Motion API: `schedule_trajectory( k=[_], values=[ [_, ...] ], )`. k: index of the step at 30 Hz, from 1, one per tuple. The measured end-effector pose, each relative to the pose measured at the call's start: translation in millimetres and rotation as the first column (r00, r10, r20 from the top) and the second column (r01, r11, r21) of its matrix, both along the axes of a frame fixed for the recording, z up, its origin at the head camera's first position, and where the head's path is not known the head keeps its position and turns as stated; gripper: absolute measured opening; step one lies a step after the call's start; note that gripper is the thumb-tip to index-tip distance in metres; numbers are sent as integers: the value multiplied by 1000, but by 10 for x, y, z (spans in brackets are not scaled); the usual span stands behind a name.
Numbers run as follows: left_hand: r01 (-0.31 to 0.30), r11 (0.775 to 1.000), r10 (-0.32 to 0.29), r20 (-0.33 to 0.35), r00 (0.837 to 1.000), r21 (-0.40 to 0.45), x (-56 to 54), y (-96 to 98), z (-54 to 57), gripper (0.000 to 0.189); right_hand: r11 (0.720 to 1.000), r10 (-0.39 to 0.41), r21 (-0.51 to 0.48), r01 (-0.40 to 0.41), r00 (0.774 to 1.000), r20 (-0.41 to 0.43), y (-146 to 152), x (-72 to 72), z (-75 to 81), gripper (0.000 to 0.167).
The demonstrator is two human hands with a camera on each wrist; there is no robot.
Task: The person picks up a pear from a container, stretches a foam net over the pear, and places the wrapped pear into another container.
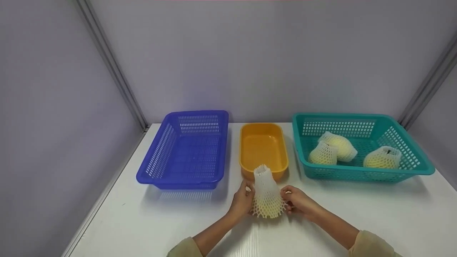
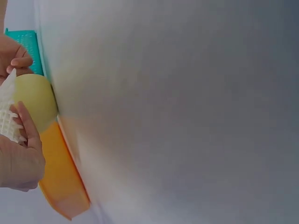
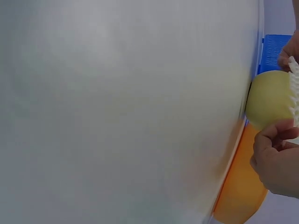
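Observation:
A white foam net sleeve point(image 1: 265, 187) stands over a round pale yellow fruit point(image 3: 267, 100) on the table, its narrow end upward. My left hand point(image 1: 242, 200) pinches the net's flared lower edge from the left. On the opposite side, my right hand point(image 1: 299, 202) pinches that edge between thumb and fingers. Both wrist views show the fruit's smooth lower part point(image 2: 39, 102) bare below the net, while its top is hidden inside.
Behind the fruit stands an orange tub point(image 1: 262, 153). A blue slotted basket point(image 1: 194, 157) is at the left. In the teal basket point(image 1: 357, 171) at the right lie several fruits point(image 1: 382, 159) in foam nets. Pale walls enclose the table point(image 1: 150, 221).

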State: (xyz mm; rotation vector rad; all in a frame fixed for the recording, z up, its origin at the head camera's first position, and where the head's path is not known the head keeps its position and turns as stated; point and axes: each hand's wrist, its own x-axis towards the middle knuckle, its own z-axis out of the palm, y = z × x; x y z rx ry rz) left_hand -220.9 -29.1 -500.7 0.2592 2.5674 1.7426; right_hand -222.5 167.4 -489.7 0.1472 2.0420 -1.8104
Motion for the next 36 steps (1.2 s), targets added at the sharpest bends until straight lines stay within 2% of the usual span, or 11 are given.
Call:
schedule_trajectory(
  k=[2, 9, 12, 15, 19, 22, 24, 28, 32, 34, 36],
  values=[
    [9, 1000, -9, -6, 1000, -6, 12, 3, -35, 7, 999, -14, 29, 13, 1000, 11, -12, -1, -10, 12],
    [39, 998, -42, 72, 997, 49, -12, 10, -83, 12, 999, -1, 54, 0, 1000, 9, -19, -10, -55, 9],
    [63, 998, -62, 79, 995, -18, -44, -18, -88, 12, 998, 21, 57, -21, 1000, 3, -15, -2, -68, 10],
    [84, 995, -76, 155, 985, -51, -88, -61, -69, 8, 997, 32, 68, -33, 999, 12, -12, 1, -64, 11],
    [135, 987, -105, 290, 951, -84, -141, -143, 6, 10, 995, 62, 79, -64, 998, 20, 11, -20, -43, 12],
    [210, 967, -156, 316, 936, -146, -169, -208, 73, 9, 993, 84, 81, -86, 996, 26, 35, -40, -24, 14],
    [266, 953, -207, 326, 922, -146, -182, -243, 119, 6, 992, 85, 93, -88, 996, 29, 45, -46, -14, 15],
    [397, 911, -351, 300, 887, -107, -191, -280, 211, 34, 984, 71, 161, -72, 997, 9, 54, -39, 9, 18],
    [492, 866, -459, 247, 853, -91, -163, -269, 314, 64, 960, 85, 275, -57, 992, -88, 73, -24, 105, 23],
    [523, 851, -501, 228, 835, -48, -144, -243, 348, 71, 944, 122, 321, -68, 981, -149, 92, -16, 180, 27],
    [544, 838, -529, 190, 827, -38, -125, -210, 372, 72, 927, 212, 353, -130, 956, -204, 124, -3, 257, 30]
  ],
)
